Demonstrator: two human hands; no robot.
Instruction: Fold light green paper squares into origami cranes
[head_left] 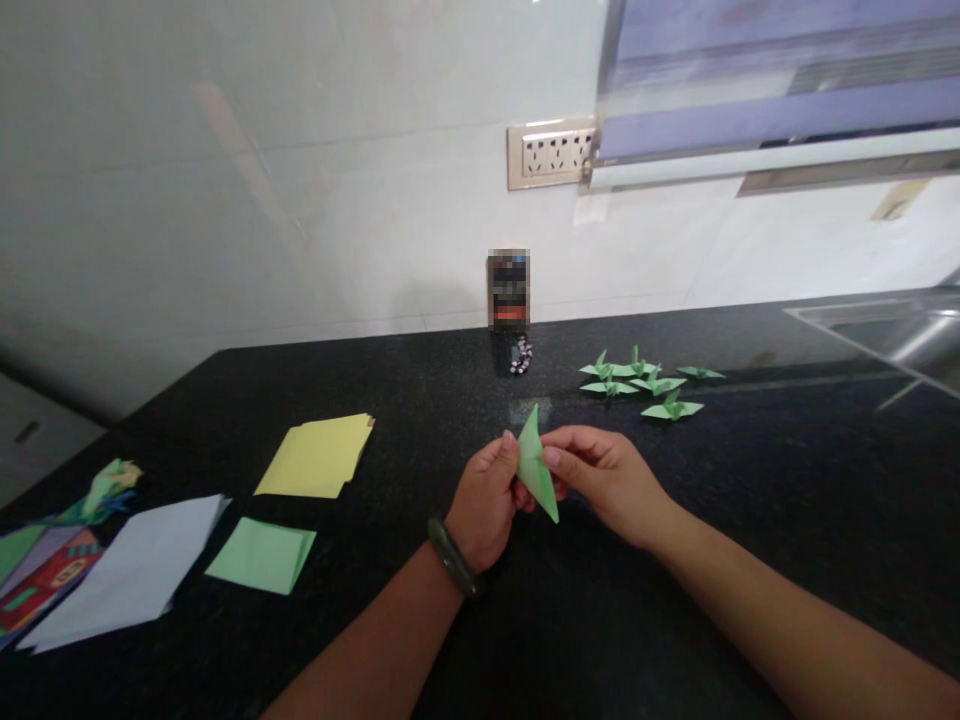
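Observation:
Between my hands is a folded green origami crane (535, 465), held up above the dark counter with its pointed ends up and down. My left hand (486, 500), with a dark bangle at the wrist, pinches its left side with the thumb in front. On the other side, my right hand (611, 475) grips it between thumb and fingers; some fingertips are hidden behind the paper. Several finished green paper cranes (673, 407) stand on the counter beyond my right hand.
Left of my hands lie a yellow paper stack (319, 455), green paper sheets (262, 555), white paper (139, 565) and a colourful packet (52, 580). A phone-like object (509, 290) leans on the wall behind a beaded band (521, 356). A sink (892, 335) is at right.

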